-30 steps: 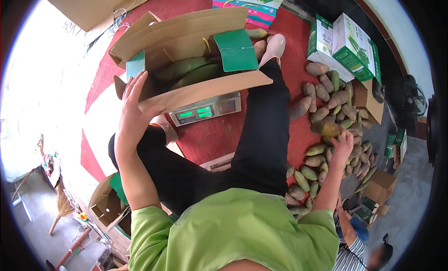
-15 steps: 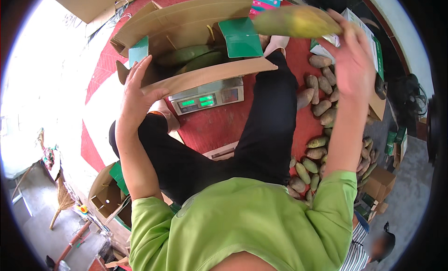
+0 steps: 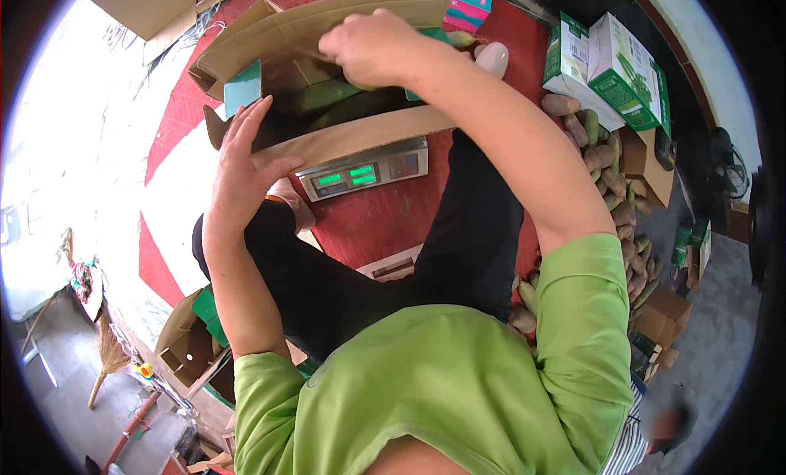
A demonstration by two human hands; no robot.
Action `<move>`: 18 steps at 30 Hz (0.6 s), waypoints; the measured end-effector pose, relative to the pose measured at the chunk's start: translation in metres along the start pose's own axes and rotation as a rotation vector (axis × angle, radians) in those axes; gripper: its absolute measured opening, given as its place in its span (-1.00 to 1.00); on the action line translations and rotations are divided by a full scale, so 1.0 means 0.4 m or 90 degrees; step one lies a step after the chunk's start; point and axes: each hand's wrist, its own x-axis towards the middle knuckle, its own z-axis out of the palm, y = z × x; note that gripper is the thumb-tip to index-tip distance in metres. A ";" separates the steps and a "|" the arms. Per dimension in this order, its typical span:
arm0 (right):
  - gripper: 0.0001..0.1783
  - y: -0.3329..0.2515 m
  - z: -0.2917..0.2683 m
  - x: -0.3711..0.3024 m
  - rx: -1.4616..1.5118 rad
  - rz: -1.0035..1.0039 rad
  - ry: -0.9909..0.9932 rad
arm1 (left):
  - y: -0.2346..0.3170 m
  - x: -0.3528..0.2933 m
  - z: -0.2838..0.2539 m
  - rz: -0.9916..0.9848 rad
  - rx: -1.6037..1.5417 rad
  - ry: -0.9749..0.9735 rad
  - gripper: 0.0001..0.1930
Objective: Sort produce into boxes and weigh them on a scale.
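An open cardboard box (image 3: pixel 360 135) with green inner flaps stands on a weighing scale (image 3: pixel 360 179) with a lit green display. Inside lie large, long green vegetables (image 3: pixel 327 96) that look like radishes, partly in shadow. My left hand (image 3: pixel 239 168) grips the box's near left corner, fingers straight along the side and thumb against the front flap. Over the box, my right hand (image 3: pixel 368 51) reaches across with its fingers curled closed. Whatever is under those fingers is hidden by the hand, which also covers much of the right green flap.
On the red floor mat (image 3: pixel 368 225), a heap of brownish-green vegetables (image 3: pixel 602 157) lies at right. White-and-green cartons (image 3: pixel 626 78) stand behind it. Another opened box (image 3: pixel 184 344) is at lower left, near a straw broom (image 3: pixel 110 352). A person in stripes (image 3: pixel 626 434) appears at lower right.
My right hand has swung left from above the heap to over the box. The large greenish-yellow vegetable it held is no longer plainly seen. My left hand stays on the box.
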 end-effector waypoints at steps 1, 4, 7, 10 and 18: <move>-0.85 -0.018 0.008 0.000 -0.040 0.000 -0.087 | -0.003 0.000 0.001 0.003 -0.006 0.001 -0.18; -0.81 -0.026 0.026 -0.026 0.054 0.024 -0.109 | -0.019 0.001 0.002 0.004 0.017 0.012 -0.21; -0.73 0.022 0.002 -0.066 0.275 0.021 0.091 | -0.014 0.005 0.009 0.008 0.016 0.039 -0.30; -0.77 0.070 -0.065 -0.160 0.271 0.106 0.190 | -0.022 0.003 0.002 0.002 -0.073 0.108 -0.46; -0.75 0.262 0.048 -0.604 0.404 0.451 0.353 | -0.035 0.006 0.005 0.036 -0.112 0.232 -0.69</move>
